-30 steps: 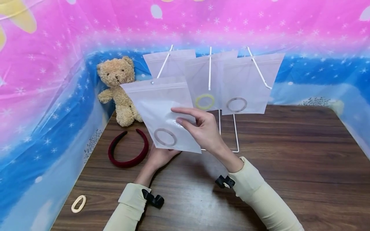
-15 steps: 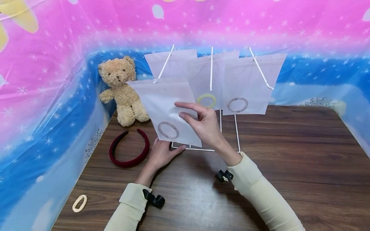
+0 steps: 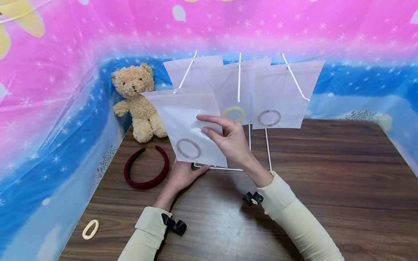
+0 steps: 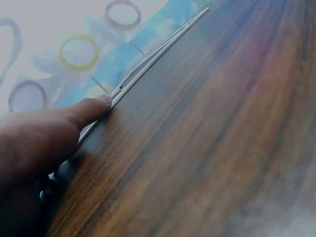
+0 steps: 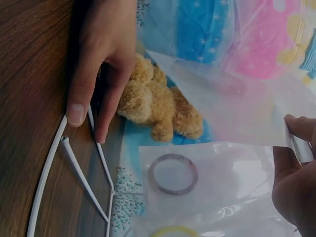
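Note:
My right hand (image 3: 236, 143) pinches a translucent zip bag (image 3: 196, 105) between thumb and index finger, creasing it in the right wrist view. A brownish bangle (image 3: 177, 149) lies in the bag's lower corner. The bag's top edge is at the tip of the left hook (image 3: 185, 75) of a white wire display rack (image 3: 267, 152), and the tip shows in front of the bag. My left hand (image 3: 183, 175) rests on the rack's base, thumb on the front wire (image 4: 131, 81) and straight finger (image 5: 109, 111) along the side wire. The held bag partly hides the base.
Three more bags hang on the rack: a left bag (image 3: 205, 70), a middle bag (image 3: 225, 85) with a yellow bangle (image 3: 242, 114), and a right bag (image 3: 284, 90). A teddy bear (image 3: 137, 105), red headband (image 3: 145, 185) and cream oval ring (image 3: 90, 229) are at left on the wooden table (image 3: 343, 188).
The right hand has moved the bag slightly up and right, so the hook's tip now shows in front of its top edge. The left hand stays on the base, its thumb now visible.

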Motion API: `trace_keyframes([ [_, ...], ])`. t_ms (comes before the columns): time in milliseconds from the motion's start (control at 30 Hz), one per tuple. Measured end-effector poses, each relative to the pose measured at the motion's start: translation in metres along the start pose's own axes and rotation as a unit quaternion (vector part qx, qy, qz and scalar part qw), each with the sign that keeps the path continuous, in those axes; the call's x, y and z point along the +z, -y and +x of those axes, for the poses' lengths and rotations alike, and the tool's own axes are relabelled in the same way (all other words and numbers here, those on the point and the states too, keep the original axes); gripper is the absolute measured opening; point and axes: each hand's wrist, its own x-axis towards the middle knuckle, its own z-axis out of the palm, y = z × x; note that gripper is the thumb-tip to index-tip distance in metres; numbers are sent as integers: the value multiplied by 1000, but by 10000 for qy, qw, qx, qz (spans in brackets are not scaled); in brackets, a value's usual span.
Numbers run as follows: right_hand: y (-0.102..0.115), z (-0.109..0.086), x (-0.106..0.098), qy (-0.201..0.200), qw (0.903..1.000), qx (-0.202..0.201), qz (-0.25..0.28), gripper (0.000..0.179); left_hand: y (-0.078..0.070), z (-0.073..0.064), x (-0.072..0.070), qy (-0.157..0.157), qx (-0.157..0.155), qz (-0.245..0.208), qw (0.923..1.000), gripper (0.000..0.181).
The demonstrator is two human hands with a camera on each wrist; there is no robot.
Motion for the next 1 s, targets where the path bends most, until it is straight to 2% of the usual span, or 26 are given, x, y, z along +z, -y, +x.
trace_keyframes([
  [100,0,1,1,-17,10000,39,-1,28,0,0,0,1,-28,-62,10000,62],
  [267,-3,3,0,-61,9998,156,-137,28,-1,1,0,289,-112,429,9986,65],
  [367,-4,3,-1,-118,9995,141,-253,28,-1,2,-1,399,-159,537,9976,66],
  [533,-3,4,0,-174,9994,50,-285,28,-2,2,-2,367,-104,545,9978,66],
  [733,-1,6,-1,-148,9992,349,-104,29,-2,2,-2,226,-158,444,9986,67],
  [867,-2,7,-2,-168,9984,539,-87,30,-1,2,-1,309,-116,531,9980,69],
  [1000,-5,8,-4,-157,9981,560,-217,32,0,3,-1,352,-66,682,9970,73],
])
